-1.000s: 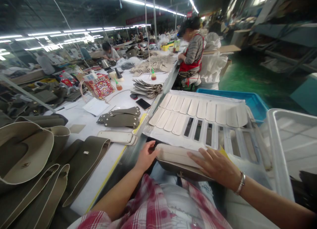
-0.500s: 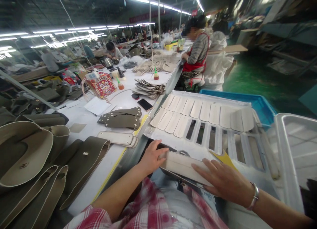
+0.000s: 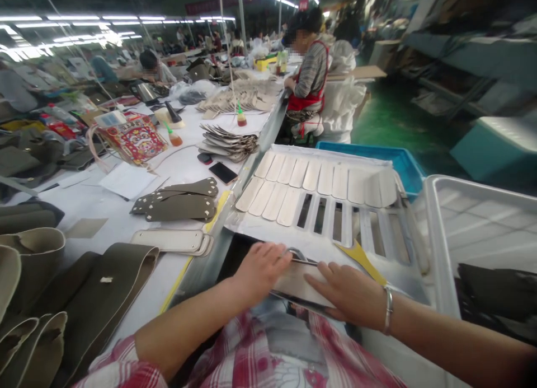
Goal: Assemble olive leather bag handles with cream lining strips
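Observation:
A long pale strip (image 3: 298, 284) with a dark edge lies across in front of my body. My left hand (image 3: 260, 269) has its fingers curled over the strip's left end. On the other end, my right hand (image 3: 352, 293) grips with fingers along the top; a bracelet circles that wrist. Thumbs and undersides are partly hidden. Just beyond the strip, between the hands, a curved metal piece (image 3: 297, 255) shows. Farther out, several pale rounded strips (image 3: 286, 206) lie in rows on a slotted white rack (image 3: 289, 234).
On the left table are dark strap pieces (image 3: 180, 209), pale strips with holes (image 3: 168, 240), a phone (image 3: 223, 173) and folded dark panels (image 3: 113, 287). A white crate (image 3: 440, 231) stands right, a blue bin (image 3: 369, 151) behind the rack. A co-worker (image 3: 310, 69) sits ahead.
The view has swung right, so the surroundings sit farther left. My left fingers, spread before, are now folded over the strip's edge. The right hand has drawn nearer to the left.

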Demonstrator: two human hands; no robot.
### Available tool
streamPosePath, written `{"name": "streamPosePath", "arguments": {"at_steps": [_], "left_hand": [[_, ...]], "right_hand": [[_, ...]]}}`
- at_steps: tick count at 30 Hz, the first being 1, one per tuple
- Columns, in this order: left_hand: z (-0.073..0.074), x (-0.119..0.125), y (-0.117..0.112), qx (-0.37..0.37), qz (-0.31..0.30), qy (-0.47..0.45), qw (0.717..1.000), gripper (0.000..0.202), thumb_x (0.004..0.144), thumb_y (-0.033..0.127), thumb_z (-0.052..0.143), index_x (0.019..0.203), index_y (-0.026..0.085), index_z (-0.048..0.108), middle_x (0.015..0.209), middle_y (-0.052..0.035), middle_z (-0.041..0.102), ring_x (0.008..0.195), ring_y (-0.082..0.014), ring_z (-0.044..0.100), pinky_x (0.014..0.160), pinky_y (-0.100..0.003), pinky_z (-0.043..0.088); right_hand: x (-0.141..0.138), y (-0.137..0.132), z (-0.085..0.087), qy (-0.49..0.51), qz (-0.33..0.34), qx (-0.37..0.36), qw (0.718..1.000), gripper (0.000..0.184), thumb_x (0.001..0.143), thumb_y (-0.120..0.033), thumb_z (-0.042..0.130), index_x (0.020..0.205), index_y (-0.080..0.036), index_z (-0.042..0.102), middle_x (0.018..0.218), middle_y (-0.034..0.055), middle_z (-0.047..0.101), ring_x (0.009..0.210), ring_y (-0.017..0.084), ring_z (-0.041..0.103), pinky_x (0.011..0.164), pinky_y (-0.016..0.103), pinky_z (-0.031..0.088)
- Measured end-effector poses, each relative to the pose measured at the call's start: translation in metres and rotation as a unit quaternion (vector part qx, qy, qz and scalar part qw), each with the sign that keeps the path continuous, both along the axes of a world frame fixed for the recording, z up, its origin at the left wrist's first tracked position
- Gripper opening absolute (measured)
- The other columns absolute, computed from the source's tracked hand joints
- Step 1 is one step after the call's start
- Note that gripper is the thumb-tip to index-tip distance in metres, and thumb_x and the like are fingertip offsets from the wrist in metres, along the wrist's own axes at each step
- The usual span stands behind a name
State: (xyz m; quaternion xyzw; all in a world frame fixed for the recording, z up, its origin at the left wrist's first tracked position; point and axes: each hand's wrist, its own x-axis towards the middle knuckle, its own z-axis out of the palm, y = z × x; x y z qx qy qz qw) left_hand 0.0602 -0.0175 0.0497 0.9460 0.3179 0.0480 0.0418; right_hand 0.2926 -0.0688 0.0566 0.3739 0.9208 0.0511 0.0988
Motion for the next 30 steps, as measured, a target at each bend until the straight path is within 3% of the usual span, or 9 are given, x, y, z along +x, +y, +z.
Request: {"name": "streamPosePath", "arguments": {"at_steps": [3,7,10,12,13,15,18,21,30], "left_hand": [[-0.010,0.024,-0.006,-0.071,-0.143,-0.007,0.987,0.019,0.089,0.020,0.042,0.103,0.016,0.054,0.101,-0.0059,0.058,0.090,-0.0168,0.054,0.079,-0.028,0.045],[-0.022,0.044,0.007,-0.119,-0.199,0.005,0.973,0.013,0.088,0.023,0.045,0.085,0.017,0.056,0.091,-0.0022,0.058,0.077,-0.0140,0.055,0.066,-0.024,0.044],[-0.021,0.049,0.017,-0.118,-0.230,0.024,0.966,0.017,0.089,0.029,0.045,0.080,0.018,0.055,0.088,-0.0006,0.057,0.070,-0.0125,0.054,0.060,-0.024,0.042],[-0.018,0.054,0.019,-0.111,-0.245,0.040,0.962,0.021,0.090,0.032,0.044,0.077,0.019,0.054,0.085,0.0000,0.057,0.067,-0.0122,0.054,0.056,-0.024,0.040],[-0.017,0.057,0.019,-0.108,-0.252,0.045,0.961,0.023,0.090,0.033,0.043,0.076,0.019,0.054,0.084,0.0000,0.057,0.066,-0.0123,0.054,0.055,-0.024,0.040],[-0.017,0.066,0.018,-0.105,-0.260,0.053,0.958,0.024,0.091,0.035,0.042,0.079,0.018,0.055,0.084,-0.0007,0.058,0.065,-0.0132,0.055,0.054,-0.025,0.039],[-0.017,0.079,0.018,-0.111,-0.252,0.054,0.960,0.029,0.092,0.036,0.038,0.113,0.020,0.050,0.093,-0.0032,0.061,0.070,-0.0151,0.057,0.058,-0.025,0.041],[-0.017,0.087,0.020,-0.106,-0.287,0.073,0.949,0.046,0.094,0.038,0.030,0.139,0.028,0.024,0.098,-0.0052,0.060,0.073,-0.0154,0.057,0.059,-0.026,0.041],[-0.022,0.097,0.032,-0.111,-0.333,0.101,0.931,0.045,0.093,0.043,0.035,0.137,0.037,0.029,0.085,-0.0014,0.059,0.063,-0.0130,0.053,0.057,-0.025,0.040]], "right_hand": [[-0.003,0.004,0.005,0.007,-0.039,-0.052,0.998,0.054,0.066,-0.047,0.069,0.112,-0.020,0.057,0.094,0.0134,0.055,0.074,0.027,0.055,0.057,0.033,0.040],[0.015,0.012,0.010,0.173,-0.130,-0.229,0.949,0.056,0.070,-0.045,0.063,0.120,-0.022,0.053,0.108,0.0148,0.056,0.091,0.032,0.055,0.077,0.045,0.043],[0.046,0.011,0.008,0.389,-0.301,-0.381,0.783,0.062,0.084,-0.037,0.042,0.141,-0.022,0.021,0.111,0.0117,0.059,0.096,0.024,0.058,0.084,0.042,0.044],[0.066,0.003,0.002,0.440,-0.433,-0.447,0.647,0.061,0.086,-0.025,0.030,0.142,-0.019,0.008,0.092,0.0087,0.064,0.078,0.018,0.063,0.070,0.036,0.050],[0.073,-0.003,-0.003,0.436,-0.484,-0.468,0.597,0.061,0.084,-0.022,0.030,0.141,-0.018,0.007,0.080,0.0061,0.064,0.066,0.017,0.063,0.059,0.031,0.051],[0.081,-0.015,-0.014,0.415,-0.533,-0.499,0.542,0.062,0.082,-0.022,0.039,0.138,-0.015,0.015,0.060,-0.0010,0.058,0.047,0.014,0.056,0.042,0.023,0.045],[0.078,-0.028,-0.029,0.400,-0.503,-0.497,0.583,0.054,0.081,-0.033,0.047,0.129,-0.014,0.032,0.049,-0.0061,0.049,0.034,0.010,0.046,0.030,0.017,0.035],[0.070,-0.032,-0.037,0.418,-0.475,-0.476,0.611,0.047,0.081,-0.036,0.045,0.124,-0.016,0.038,0.049,-0.0074,0.047,0.032,0.008,0.043,0.028,0.015,0.031],[0.065,-0.035,-0.041,0.491,-0.474,-0.437,0.586,0.045,0.072,-0.018,0.046,0.117,-0.018,0.048,0.046,-0.0073,0.041,0.037,0.007,0.033,0.034,0.016,0.023]]}}
